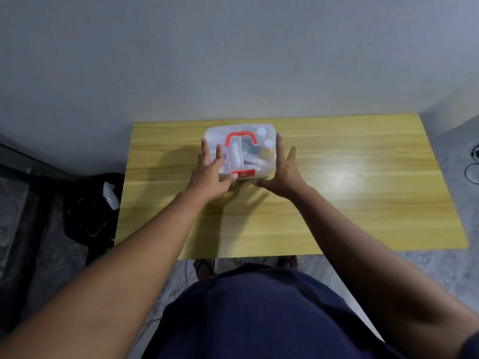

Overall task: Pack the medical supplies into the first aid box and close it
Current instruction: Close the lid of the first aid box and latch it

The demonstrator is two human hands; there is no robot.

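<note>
Both hands rest flat and spread on the first aid box [239,151], neither one curled around anything. Left of the box's red latch [243,173], the left hand [210,172] lies palm down over the lid's left part, fingers splayed and its thumb pressing at the latch's near left end. Right of the latch, the right hand [281,170] stands open against the box's right side, fingers straight along that wall and thumb stretched toward the front edge; whether the palm truly presses the wall I cannot tell.

The box sits on the yellow wooden table [363,177], toward its far edge and a little left of its middle, with the lid down.

It looks like thin, stiff, clear plastic, so I judge it light even when filled, smooth enough to slip under bare palms, and liable to flex if squeezed hard. The firm places to take hold seem to be the red handle [240,137] folded flat on the lid behind the latch, or the two short sides at once.

Through the cloudy lid show a white roll, something dark, a yellow bottle with a white cap [267,149] and other pale supplies.
</note>
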